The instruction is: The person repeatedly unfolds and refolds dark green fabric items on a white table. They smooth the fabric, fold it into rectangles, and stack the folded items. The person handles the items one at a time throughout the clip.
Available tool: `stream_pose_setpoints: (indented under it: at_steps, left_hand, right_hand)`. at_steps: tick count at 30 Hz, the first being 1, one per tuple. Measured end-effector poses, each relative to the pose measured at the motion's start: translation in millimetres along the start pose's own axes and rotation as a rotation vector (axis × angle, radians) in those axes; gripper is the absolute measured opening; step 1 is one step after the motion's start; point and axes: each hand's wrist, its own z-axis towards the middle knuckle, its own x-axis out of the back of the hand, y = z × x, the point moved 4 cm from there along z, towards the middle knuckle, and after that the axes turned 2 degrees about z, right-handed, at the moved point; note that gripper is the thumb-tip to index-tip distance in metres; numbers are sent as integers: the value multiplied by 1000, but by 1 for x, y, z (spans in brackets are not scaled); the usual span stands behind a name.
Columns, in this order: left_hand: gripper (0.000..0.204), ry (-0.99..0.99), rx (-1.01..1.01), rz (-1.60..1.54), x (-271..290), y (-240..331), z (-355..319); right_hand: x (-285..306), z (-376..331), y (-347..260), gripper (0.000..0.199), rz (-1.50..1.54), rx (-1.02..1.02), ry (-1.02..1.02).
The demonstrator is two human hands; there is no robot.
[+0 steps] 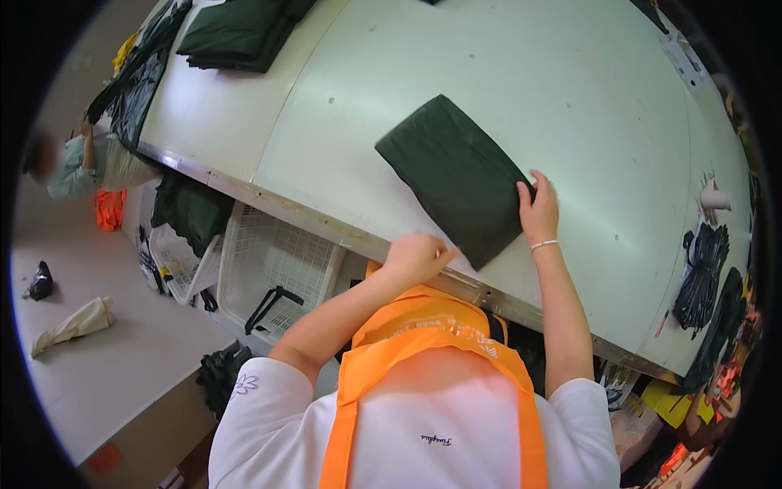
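Note:
A folded piece of dark green fabric [456, 179] lies slanted on the pale worktable, its lowest corner close to the front edge. My right hand [541, 213] is at its right side, with the thumb on the fabric and the other fingers around the edge, so it is closed on that edge. At the fabric's near left side is my left hand [417, 259], fingers curled and slightly blurred. Its fingertips come right up to the fabric's edge. Whether anything is pinched in them I cannot make out.
The worktable [342, 147] holds a stack of folded dark green fabric [240, 37] at far left and a bundle of black cords [702, 273] at right. White plastic baskets [273, 257] stand below the front edge. Another person [90, 167] works at the far left.

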Motion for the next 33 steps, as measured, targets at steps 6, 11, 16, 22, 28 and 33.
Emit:
stream_pose_setpoints:
  at_steps: [6,11,16,22,28,33]
  left_hand:
    - [57,639,-169,549,83,6,94]
    - [72,349,107,376,30,-49,143]
    - [78,487,336,-203,67,-61,142]
    - [73,-125,479,-960,57,-86,170]
    - [67,-312,95,-1259,198,-66,314]
    - [48,-48,3,-1008,419,-62,442]
  right_hand:
    - [3,-42,-48,61,-295,-18,-147]
    - [-33,-28,-5,65,-320,-11,-255]
    - [-9,-1,63,66,74,-129,152]
    - [-15,21,77,44,666,-777,-167]
    - [-27,169,20,36,874,-710,33]
    - [-103,374,-55,40,1133,-502,237]
